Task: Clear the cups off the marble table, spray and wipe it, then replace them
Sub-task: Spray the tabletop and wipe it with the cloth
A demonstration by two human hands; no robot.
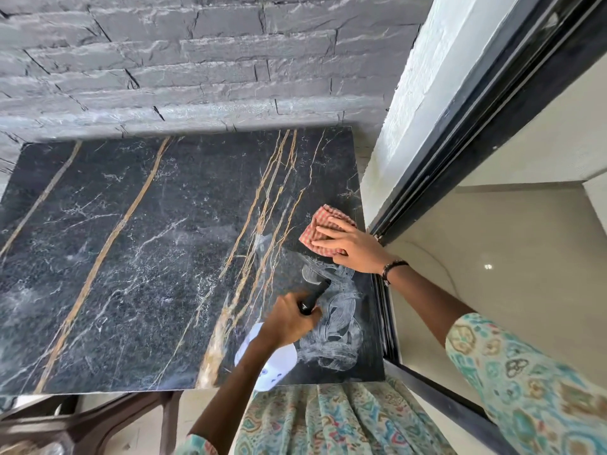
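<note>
Head view: one black marble desk [157,257] with gold and white veins fills the middle of the frame. At centre right, the right hand [353,246] presses one red-checked cloth [320,224] flat, fingers straight. Lower centre, the left hand [289,320] grips one spray bottle [272,359] (white body, black nozzle).

A home, by its slate-clad wall [197,60], black marble table [147,241], sliding-door frame [486,126] and polished floor tiles [509,257].

Black marble table [147,257] w/ checked cloth [317,226], wet smears [335,326].
</note>
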